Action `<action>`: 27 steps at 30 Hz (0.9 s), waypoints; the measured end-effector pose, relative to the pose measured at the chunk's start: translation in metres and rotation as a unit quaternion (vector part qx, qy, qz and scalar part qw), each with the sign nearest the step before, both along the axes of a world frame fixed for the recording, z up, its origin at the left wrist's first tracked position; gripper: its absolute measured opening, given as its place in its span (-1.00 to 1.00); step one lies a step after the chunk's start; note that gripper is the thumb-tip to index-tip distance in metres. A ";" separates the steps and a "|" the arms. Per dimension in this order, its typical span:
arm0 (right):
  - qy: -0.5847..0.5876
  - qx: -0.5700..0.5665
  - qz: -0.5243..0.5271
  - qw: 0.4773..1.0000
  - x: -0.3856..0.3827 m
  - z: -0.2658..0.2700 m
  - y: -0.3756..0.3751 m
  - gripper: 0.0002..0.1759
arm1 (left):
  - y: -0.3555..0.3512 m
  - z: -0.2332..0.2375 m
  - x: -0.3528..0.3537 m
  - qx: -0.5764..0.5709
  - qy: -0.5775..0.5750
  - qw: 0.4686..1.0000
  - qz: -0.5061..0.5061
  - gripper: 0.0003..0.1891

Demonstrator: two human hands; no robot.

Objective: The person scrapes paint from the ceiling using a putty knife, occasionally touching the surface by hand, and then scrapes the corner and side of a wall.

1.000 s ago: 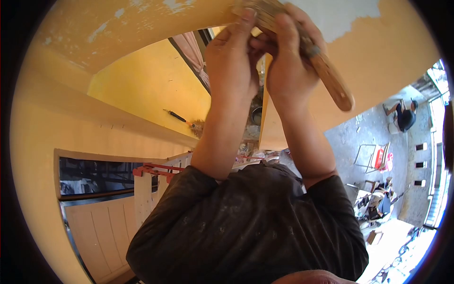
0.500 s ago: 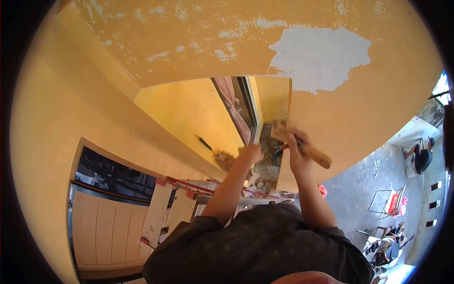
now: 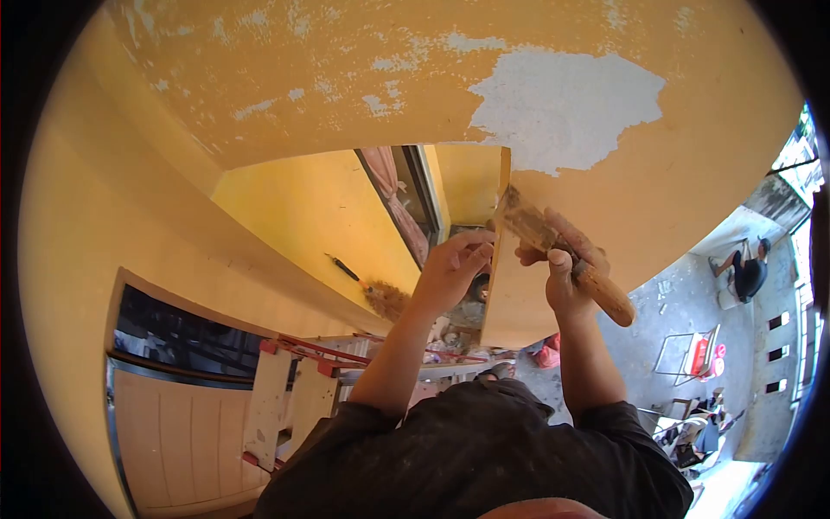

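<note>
My right hand point(image 3: 569, 259) is closed around a scraper point(image 3: 603, 292) with a wooden handle and a flat, stained blade. The blade points up and left, close to the edge of the orange-yellow wall point(image 3: 640, 203). My left hand point(image 3: 454, 264) is at that edge too, on the opening's side. Its fingers are bent and a little apart, with no object visible in them. Above both hands, a large pale patch point(image 3: 566, 104) shows where the wall's paint is gone. Smaller pale flecks spread to the left of it.
A stepladder point(image 3: 281, 402) with red fittings stands at lower left beside a wooden door point(image 3: 186, 424). A feather duster point(image 3: 385, 298) rests on a ledge inside the opening. A person point(image 3: 750, 270) sits at far right, past a folding chair point(image 3: 692, 355).
The scraper and my right hand have moved slightly right and down, and the blade has turned. My left hand has risen to the wall's edge. The whole view has shifted a little.
</note>
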State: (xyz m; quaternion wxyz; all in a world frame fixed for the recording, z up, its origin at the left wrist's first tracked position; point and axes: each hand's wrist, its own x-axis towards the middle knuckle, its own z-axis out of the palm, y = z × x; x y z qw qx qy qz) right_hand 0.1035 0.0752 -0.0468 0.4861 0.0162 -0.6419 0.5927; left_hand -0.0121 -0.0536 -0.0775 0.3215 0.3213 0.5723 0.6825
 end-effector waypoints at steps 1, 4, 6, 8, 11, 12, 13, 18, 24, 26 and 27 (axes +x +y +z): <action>0.026 0.052 -0.013 0.998 -0.004 0.009 0.005 -0.61 | -0.001 0.008 0.003 0.049 0.037 0.998 0.024 -0.72; 0.015 0.133 -0.049 0.990 -0.010 0.034 0.013 -0.52 | -0.004 0.033 0.014 0.115 0.087 0.987 0.077 -0.73; -0.017 0.171 -0.111 0.979 -0.014 0.038 0.018 -0.49 | 0.000 0.049 0.021 0.143 0.150 0.969 0.133 -0.74; -0.011 0.195 -0.134 0.972 -0.020 0.039 0.024 -0.51 | 0.003 0.060 0.020 0.156 0.217 0.954 0.135 -0.72; 0.018 0.253 -0.175 0.951 -0.026 0.035 0.036 -0.56 | 0.011 0.066 0.021 0.156 0.301 0.930 0.140 -0.70; 0.035 0.225 -0.159 0.961 -0.027 0.034 0.036 -0.61 | 0.018 0.063 0.020 0.172 0.283 0.930 0.159 -0.70; 0.054 0.195 -0.145 0.969 -0.028 0.033 0.036 -0.66 | 0.024 0.060 0.017 0.186 0.268 0.929 0.176 -0.70; 0.036 0.133 -0.108 0.985 -0.029 0.045 0.029 -0.63 | 0.043 0.055 0.011 0.212 0.148 0.949 0.180 -0.73; -0.004 0.068 -0.072 0.995 -0.033 0.046 0.021 -0.57 | 0.057 0.051 0.000 0.287 -0.071 0.949 0.109 -0.80; -0.001 0.071 -0.071 0.995 -0.032 0.044 0.022 -0.53 | 0.059 0.051 -0.002 0.293 -0.074 0.948 0.102 -0.81; -0.008 0.065 -0.070 0.995 -0.027 0.042 0.026 -0.48 | 0.062 0.056 -0.002 0.312 -0.103 0.941 0.087 -0.84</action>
